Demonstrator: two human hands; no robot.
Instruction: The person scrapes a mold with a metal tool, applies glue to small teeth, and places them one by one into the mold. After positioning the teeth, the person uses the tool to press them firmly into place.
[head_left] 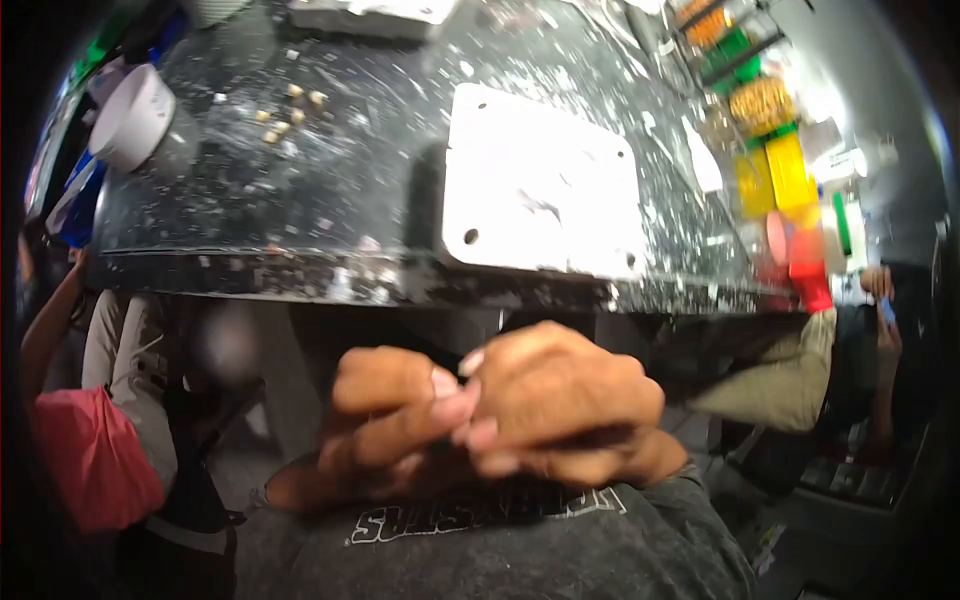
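Close in front of my chest, beyond the counter's edge, my two hands meet at the fingertips. My left hand [385, 415] is closed, its thumb and forefinger pressed together against the other hand. The fingers of my right hand [570, 400] are curled in a pinch at the same spot. Whatever lies between the fingertips, if anything, is too small or hidden to make out. Nearest to both hands is a white rectangular plate [530, 130] with holes at its corners and a few dark marks, lying at the front edge of the counter.
Several small beige cubes [295, 91] lie scattered on the speckled dark counter [350, 200]. A white tub [134, 118] stands at the left end. Yellow containers [790, 175] and a red one [810, 268] line the right. People are seated or standing at both sides.
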